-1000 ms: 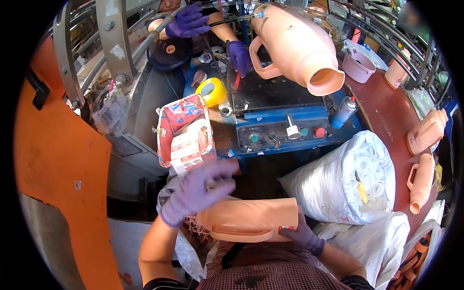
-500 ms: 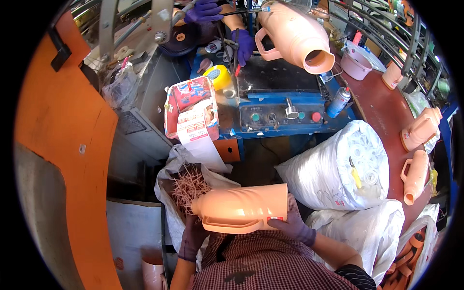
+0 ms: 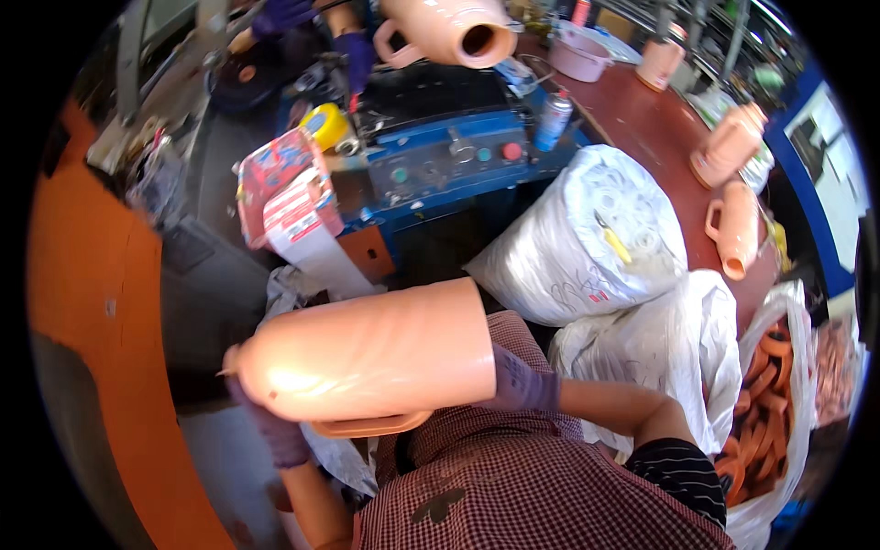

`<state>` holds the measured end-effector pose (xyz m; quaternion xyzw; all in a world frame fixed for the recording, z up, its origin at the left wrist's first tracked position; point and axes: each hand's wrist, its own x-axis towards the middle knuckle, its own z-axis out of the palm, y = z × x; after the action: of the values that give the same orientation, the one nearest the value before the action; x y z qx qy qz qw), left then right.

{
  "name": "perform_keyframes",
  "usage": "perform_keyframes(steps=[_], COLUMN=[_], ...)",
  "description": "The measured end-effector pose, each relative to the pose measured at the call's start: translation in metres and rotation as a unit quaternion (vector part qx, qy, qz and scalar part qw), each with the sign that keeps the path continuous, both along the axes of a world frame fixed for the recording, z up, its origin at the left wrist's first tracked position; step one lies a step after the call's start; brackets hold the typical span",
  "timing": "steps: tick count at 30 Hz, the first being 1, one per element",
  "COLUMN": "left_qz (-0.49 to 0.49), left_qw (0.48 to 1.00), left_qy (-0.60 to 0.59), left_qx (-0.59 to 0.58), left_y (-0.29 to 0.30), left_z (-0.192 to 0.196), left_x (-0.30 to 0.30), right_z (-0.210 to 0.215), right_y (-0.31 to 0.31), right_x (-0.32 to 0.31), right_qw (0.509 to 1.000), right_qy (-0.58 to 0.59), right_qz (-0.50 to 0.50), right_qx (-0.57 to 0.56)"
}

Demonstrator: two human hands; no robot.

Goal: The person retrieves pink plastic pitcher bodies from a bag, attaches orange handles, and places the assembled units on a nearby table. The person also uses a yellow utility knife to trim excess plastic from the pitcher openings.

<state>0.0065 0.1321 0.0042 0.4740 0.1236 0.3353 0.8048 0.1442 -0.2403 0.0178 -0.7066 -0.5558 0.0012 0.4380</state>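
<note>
A peach plastic thermos flask casing (image 3: 367, 348) lies sideways between my gloved hands, its narrow neck to the left and its broad base to the right. My left hand (image 3: 275, 426) is closed around the neck end, with the fingers partly hidden behind it. At the base rim, my right hand (image 3: 522, 383) supports the casing, its fingertips covered by the wall. The casing's handle (image 3: 371, 425) faces down toward my checked apron (image 3: 513, 477). Beyond my hands stands a pink basket (image 3: 247, 215) with a printed label strip (image 3: 298, 215) hanging over its side.
Ahead is a blue machine (image 3: 417, 174) with another casing (image 3: 440, 32) above it and a co-worker's gloved hand (image 3: 356, 60) behind. White sacks (image 3: 541, 247) stand at right beside a bag of orange-brown parts (image 3: 761, 403). More casings (image 3: 731, 142) are on the red-brown table (image 3: 632, 128).
The casing has come up nearer to me and moved left, both hands still on it. My view has turned right, showing more of the bag of orange-brown parts.
</note>
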Motion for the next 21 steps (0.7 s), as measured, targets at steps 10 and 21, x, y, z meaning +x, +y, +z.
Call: perform_keyframes(steps=[10, 21], left_qz=[-0.336, -0.538], left_qw=[0.903, 0.798], left_qy=[0.131, 0.182], left_qx=[0.234, 0.201], left_y=[-0.055, -0.13], left_z=[0.154, 0.141], left_x=[0.035, 0.072], right_z=[0.135, 0.091], right_y=[0.053, 0.053], right_x=[0.012, -0.023], right_qw=[0.954, 0.94], right_qy=[-0.256, -0.324], right_qz=[0.009, -0.016], right_qx=[0.157, 0.101])
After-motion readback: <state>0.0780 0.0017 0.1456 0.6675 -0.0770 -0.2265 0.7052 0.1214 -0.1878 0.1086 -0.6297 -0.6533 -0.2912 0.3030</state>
